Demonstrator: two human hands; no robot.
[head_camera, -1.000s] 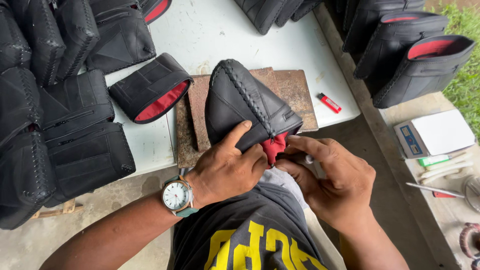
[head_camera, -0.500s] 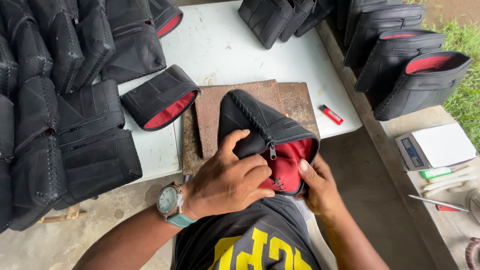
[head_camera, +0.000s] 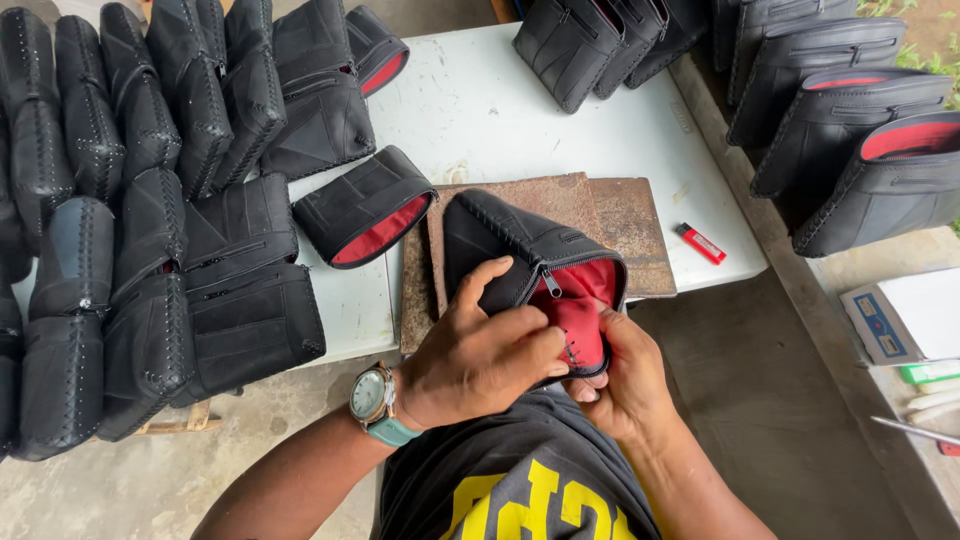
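Comparing with half a second back, I see the black pouch (head_camera: 520, 250) has its zippered mouth turned further up, showing more of the red lining (head_camera: 585, 310). My left hand (head_camera: 480, 355) is clamped over the pouch's near side, thumb up on the black skin, fingers curled at the zipper edge. My right hand (head_camera: 615, 385) grips the mouth from below, fingers folded into the lining. The pouch hangs over the rusty metal plate (head_camera: 610, 225) at the near edge of the white tabletop (head_camera: 480, 110). A red lighter (head_camera: 700, 243) lies just right of the plate. An open pouch (head_camera: 365, 205) rests to the left, and finished black bags (head_camera: 150, 230) crowd beyond it.
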